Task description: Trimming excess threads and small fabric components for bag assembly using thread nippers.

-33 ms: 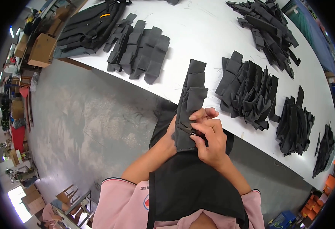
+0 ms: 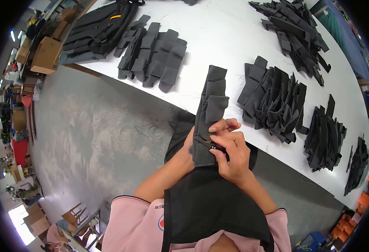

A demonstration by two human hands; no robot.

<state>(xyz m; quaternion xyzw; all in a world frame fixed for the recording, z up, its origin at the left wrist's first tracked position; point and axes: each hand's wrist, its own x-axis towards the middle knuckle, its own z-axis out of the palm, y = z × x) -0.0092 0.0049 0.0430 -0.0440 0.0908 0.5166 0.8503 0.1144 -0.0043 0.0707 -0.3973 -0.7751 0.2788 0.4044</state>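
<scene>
Nothing has visibly shifted since the earlier frame: both hands sit where they were, on the same dark strip. At far left lie cardboard boxes (image 2: 46,54) on the grey floor (image 2: 104,126), and at the white table's (image 2: 218,29) near-left end a dark backpack (image 2: 98,27) lies beside a fanned row of black fabric pieces (image 2: 155,54). In the middle, the black fabric strip (image 2: 209,115) runs with its long axis nearly upright in the view, its top end pointing away from the person and resting on the table, its lower end hanging off the edge by the black apron (image 2: 205,206). The left hand (image 2: 191,145) is mostly hidden behind the strip, fingers curling round to grasp it (only the tips show). The right hand (image 2: 230,157) is pinched closed on the strip's front, at a small metal piece there. Further right lie more black stacks (image 2: 272,101), another heap (image 2: 325,134), and a loose pile (image 2: 293,29) at the far edge.
</scene>
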